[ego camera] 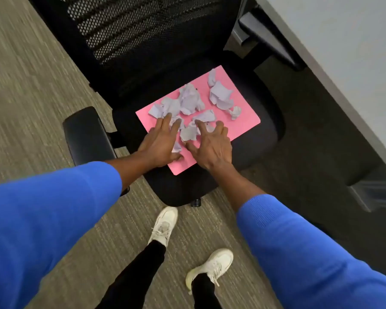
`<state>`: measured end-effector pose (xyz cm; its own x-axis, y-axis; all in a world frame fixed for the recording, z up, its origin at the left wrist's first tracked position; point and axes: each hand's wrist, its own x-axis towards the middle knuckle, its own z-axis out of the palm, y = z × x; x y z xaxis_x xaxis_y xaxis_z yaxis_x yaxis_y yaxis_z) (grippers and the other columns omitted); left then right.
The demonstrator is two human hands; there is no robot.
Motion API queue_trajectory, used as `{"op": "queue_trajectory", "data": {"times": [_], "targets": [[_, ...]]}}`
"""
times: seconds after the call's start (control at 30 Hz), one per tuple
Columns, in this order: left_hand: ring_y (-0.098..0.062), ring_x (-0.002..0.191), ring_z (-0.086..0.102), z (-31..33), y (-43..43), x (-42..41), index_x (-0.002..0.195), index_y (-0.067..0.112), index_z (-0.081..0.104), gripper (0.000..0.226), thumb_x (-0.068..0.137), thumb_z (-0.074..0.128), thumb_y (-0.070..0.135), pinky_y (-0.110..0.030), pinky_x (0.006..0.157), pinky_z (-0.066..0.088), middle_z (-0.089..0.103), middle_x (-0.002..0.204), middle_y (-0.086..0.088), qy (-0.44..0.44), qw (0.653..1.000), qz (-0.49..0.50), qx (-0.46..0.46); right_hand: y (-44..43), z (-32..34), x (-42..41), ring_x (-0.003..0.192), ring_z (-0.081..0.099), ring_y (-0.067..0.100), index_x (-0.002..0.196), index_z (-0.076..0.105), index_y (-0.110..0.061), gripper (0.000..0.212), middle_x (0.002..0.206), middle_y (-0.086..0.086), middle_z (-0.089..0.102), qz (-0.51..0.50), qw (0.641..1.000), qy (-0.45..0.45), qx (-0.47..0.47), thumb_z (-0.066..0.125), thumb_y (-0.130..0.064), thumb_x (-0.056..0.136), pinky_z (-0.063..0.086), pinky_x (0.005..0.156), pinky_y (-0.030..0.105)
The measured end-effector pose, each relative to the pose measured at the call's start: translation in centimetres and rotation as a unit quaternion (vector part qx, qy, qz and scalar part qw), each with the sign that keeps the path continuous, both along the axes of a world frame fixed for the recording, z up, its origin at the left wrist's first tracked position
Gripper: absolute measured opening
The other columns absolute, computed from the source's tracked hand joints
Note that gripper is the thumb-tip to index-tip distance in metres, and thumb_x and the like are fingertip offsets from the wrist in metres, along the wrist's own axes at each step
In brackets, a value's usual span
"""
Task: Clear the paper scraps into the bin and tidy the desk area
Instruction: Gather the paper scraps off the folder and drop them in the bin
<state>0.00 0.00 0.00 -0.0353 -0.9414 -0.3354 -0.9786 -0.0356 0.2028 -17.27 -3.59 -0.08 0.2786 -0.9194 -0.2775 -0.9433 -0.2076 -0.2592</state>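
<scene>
My left hand [158, 148] lay spread on the pink sheet [243, 112], fingers [166, 120] splayed wide, touching the near scraps [188, 100] but holding none. The sheet sat on the chair seat [254, 143], scraps scattered across it. My right hand [212, 148] hovered clawed and open, fingertips on a scrap, nothing gripped. I judged it best to rake both hands inward, bunching scraps before lifting. No bin showed.

One pink sheet [243, 112] carries roughly nine crumpled white paper scraps [188, 99] on one black office chair [259, 139] with two armrests [87, 134], beside two hands [159, 146], two blue sleeves [42, 208] and two white shoes [164, 226]
</scene>
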Motion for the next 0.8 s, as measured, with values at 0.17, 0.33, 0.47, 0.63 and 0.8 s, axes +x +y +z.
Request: {"op": "queue_trajectory", "data": {"times": [0.17,0.33,0.47,0.63,0.8], "targets": [[-0.035,0.158,0.025,-0.7,-0.6,0.6,0.169,0.019,0.019,0.115,0.082,0.086,0.055,-0.051,0.111,0.05,0.007,0.175,-0.015,0.041,0.999,0.015,0.013,-0.6,-1.8,1.1,0.142,0.036,0.039,0.159,0.031,-0.039,0.076,0.157,0.019,0.032,0.023,1.0,0.016,0.001,0.048,-0.075,0.095,0.053,0.1,0.051],[-0.03,0.148,0.038,-0.9,-1.4,0.3,0.165,0.016,0.029,0.097,0.089,0.083,0.043,-0.048,0.11,0.055,0.022,0.165,-0.013,0.068,0.998,0.013,0.006,-1.2,-2.3,2.0,0.136,0.039,0.036,0.153,0.039,-0.036,0.062,0.148,0.018,0.039,0.035,0.999,0.014,-0.006,0.052,-0.064,0.099,0.053,0.098,0.046],[-0.029,0.141,0.043,-1.3,-1.6,0.0,0.153,0.012,0.046,0.073,0.093,0.08,0.037,-0.043,0.106,0.055,0.034,0.154,-0.012,0.088,0.996,0.022,-0.007,-1.0,-2.2,1.9,0.136,0.039,0.036,0.141,0.054,-0.025,0.048,0.148,0.016,0.04,0.044,0.999,-0.002,-0.005,0.064,-0.046,0.099,0.057,0.091,0.044],[-0.029,0.13,0.053,-1.7,-1.6,-0.5,0.138,0.007,0.057,0.045,0.098,0.075,0.018,-0.039,0.099,0.056,0.043,0.144,-0.014,0.09,0.995,0.023,-0.026,-0.4,-1.7,1.0,0.13,0.041,0.033,0.135,0.054,-0.012,0.035,0.14,0.014,0.044,0.057,0.998,-0.003,0.008,0.06,-0.026,0.104,0.058,0.075,0.044],[-0.029,0.118,0.06,-1.6,-1.5,-0.6,0.13,0.004,0.063,0.032,0.099,0.07,0.006,-0.039,0.094,0.057,0.049,0.138,-0.015,0.097,0.994,0.023,-0.043,0.3,-1.9,-0.2,0.123,0.046,0.031,0.132,0.057,-0.011,0.028,0.134,0.012,0.05,0.066,0.998,-0.013,-0.01,0.056,-0.017,0.105,0.056,0.078,0.044]]}}
